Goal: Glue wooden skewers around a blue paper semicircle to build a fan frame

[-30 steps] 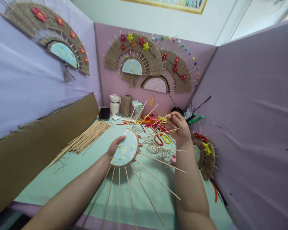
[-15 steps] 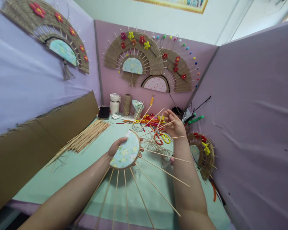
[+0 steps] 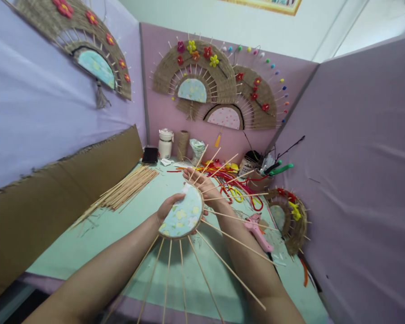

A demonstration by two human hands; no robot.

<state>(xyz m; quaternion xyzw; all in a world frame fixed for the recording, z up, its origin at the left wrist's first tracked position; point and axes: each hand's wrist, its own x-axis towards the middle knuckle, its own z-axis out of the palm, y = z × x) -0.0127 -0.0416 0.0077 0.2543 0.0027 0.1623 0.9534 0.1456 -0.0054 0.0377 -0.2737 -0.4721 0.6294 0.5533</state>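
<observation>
the fan frame [image 3: 184, 216], a half-round pad covered in pale blue flowered cloth with thin bamboo sticks fanning out from its rim, is held up above the green table [image 3: 97, 234]. the left hand [image 3: 168, 208] grips the pad from behind, thumb curled over its left edge. the right hand [image 3: 202, 184] sits just beyond the pad's upper edge, among the upper sticks; its fingers are partly hidden by the pad and sticks, so i cannot tell whether it pinches one or only touches them. roughly fifteen sticks can be counted on the frame, though the upper ones overlap and the count is unsure.

no brand, label or writing can be read anywhere.

to the left of the left hand lies one bundle of loose bamboo sticks [image 3: 124, 191] on the table, with a strip of brown cardboard [image 3: 64, 180] leaning beyond it. just right of the right forearm lies one pink glue gun [image 3: 258, 229], and farther right one small woven fan [image 3: 288, 218] leans against the partition. beyond the right hand are yellow-handled scissors [image 3: 236, 194] among red and yellow strips, one spool of twine [image 3: 183, 144], one white jar [image 3: 165, 143] and one black phone [image 3: 150, 155]. four finished woven fans hang on the walls: one on the left wall [image 3: 87, 49] and three overlapping on the back wall [image 3: 202, 72], trimmed with small flowers.
</observation>
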